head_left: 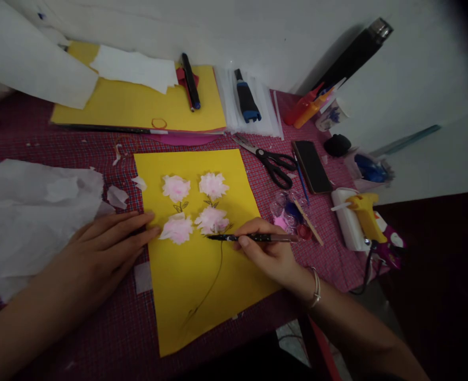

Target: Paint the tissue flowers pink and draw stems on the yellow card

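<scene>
A yellow sheet (194, 275) lies on the red checked cloth, with several pink tissue flowers (212, 219) stuck on its upper half and a thin dark stem line drawn below them. My right hand (267, 251) pinches a slim brush (257, 238), whose dark tip touches the sheet just under the lower right flower. My left hand (107, 248) lies flat with fingers stretched out, pressing the sheet's left edge next to the lower left flower (177, 228).
White tissue paper (27, 211) is piled at the left. Black scissors (271, 159), a phone (311, 166), a small paint palette (291, 214) and a yellow glue gun (363, 209) lie at the right. Another yellow sheet (138, 106) with markers sits behind. The table edge runs along the near right.
</scene>
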Demonstrator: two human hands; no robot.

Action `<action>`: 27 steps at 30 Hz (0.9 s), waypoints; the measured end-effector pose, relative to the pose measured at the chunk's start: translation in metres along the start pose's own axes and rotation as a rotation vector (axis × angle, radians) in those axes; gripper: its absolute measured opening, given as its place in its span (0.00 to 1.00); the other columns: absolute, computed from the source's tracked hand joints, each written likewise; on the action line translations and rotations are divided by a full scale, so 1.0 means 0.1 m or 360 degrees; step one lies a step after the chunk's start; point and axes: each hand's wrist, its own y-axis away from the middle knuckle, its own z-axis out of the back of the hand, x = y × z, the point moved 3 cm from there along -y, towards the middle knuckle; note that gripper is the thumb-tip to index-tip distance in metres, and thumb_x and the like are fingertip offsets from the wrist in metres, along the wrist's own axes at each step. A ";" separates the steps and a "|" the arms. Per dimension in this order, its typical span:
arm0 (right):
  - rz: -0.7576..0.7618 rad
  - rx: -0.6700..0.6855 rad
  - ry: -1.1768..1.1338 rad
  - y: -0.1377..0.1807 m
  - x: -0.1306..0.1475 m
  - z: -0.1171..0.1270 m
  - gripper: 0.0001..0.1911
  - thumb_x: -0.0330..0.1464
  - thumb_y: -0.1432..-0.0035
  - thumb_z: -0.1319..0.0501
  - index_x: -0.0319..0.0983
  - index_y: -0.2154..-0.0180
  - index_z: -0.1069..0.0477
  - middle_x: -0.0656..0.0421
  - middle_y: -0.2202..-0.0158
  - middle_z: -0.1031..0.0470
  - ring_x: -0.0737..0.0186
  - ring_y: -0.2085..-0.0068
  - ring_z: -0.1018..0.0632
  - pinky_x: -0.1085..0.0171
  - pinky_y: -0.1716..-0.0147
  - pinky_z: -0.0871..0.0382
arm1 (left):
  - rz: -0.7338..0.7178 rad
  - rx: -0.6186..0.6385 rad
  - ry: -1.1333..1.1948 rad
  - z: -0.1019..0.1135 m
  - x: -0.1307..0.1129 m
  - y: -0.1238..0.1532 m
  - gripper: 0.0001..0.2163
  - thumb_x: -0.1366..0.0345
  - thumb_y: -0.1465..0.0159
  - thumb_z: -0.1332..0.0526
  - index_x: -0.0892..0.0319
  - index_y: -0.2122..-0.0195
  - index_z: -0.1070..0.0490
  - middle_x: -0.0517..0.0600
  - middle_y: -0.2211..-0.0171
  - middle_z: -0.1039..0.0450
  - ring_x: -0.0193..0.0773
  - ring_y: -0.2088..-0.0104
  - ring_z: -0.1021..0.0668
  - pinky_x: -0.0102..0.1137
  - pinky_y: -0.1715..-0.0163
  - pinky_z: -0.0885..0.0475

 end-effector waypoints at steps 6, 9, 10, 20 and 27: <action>0.0072 0.0148 -0.0023 -0.02 0.05 -0.04 0.03 0.29 0.39 0.38 0.42 0.64 0.26 0.61 0.70 0.24 0.68 0.69 0.23 0.68 0.72 0.29 | 0.0025 0.0060 -0.0013 -0.03 0.03 0.04 0.21 0.66 0.30 0.50 0.49 0.37 0.39 0.48 0.35 0.38 0.45 0.39 0.34 0.44 0.40 0.40; 0.0140 0.0214 -0.0058 -0.02 0.09 -0.04 0.03 0.29 0.39 0.38 0.41 0.63 0.26 0.60 0.70 0.24 0.68 0.70 0.23 0.68 0.72 0.29 | 0.0017 0.0094 -0.0007 -0.04 0.04 0.05 0.22 0.66 0.30 0.50 0.48 0.35 0.43 0.48 0.35 0.39 0.44 0.38 0.35 0.44 0.39 0.42; 0.0135 0.0191 -0.0072 -0.01 0.09 -0.03 0.02 0.30 0.38 0.38 0.41 0.63 0.26 0.60 0.70 0.24 0.68 0.69 0.23 0.68 0.72 0.29 | 0.0019 0.0096 -0.0005 -0.04 0.04 0.05 0.23 0.66 0.30 0.50 0.47 0.34 0.44 0.48 0.35 0.39 0.44 0.38 0.35 0.44 0.38 0.42; 0.0069 0.0173 -0.0063 -0.05 0.08 -0.06 0.03 0.29 0.39 0.39 0.41 0.64 0.26 0.61 0.70 0.24 0.68 0.69 0.23 0.67 0.69 0.29 | 0.0107 0.0091 0.0022 -0.07 0.07 0.07 0.26 0.63 0.31 0.49 0.42 0.32 0.48 0.46 0.35 0.38 0.47 0.39 0.32 0.48 0.39 0.39; -0.0076 -0.0137 -0.0256 0.00 0.12 0.16 0.05 0.34 0.37 0.38 0.43 0.59 0.26 0.62 0.70 0.23 0.68 0.70 0.22 0.69 0.72 0.28 | 0.0049 0.0103 -0.0053 -0.06 0.06 0.06 0.28 0.65 0.30 0.50 0.42 0.30 0.55 0.47 0.34 0.41 0.47 0.38 0.34 0.47 0.37 0.42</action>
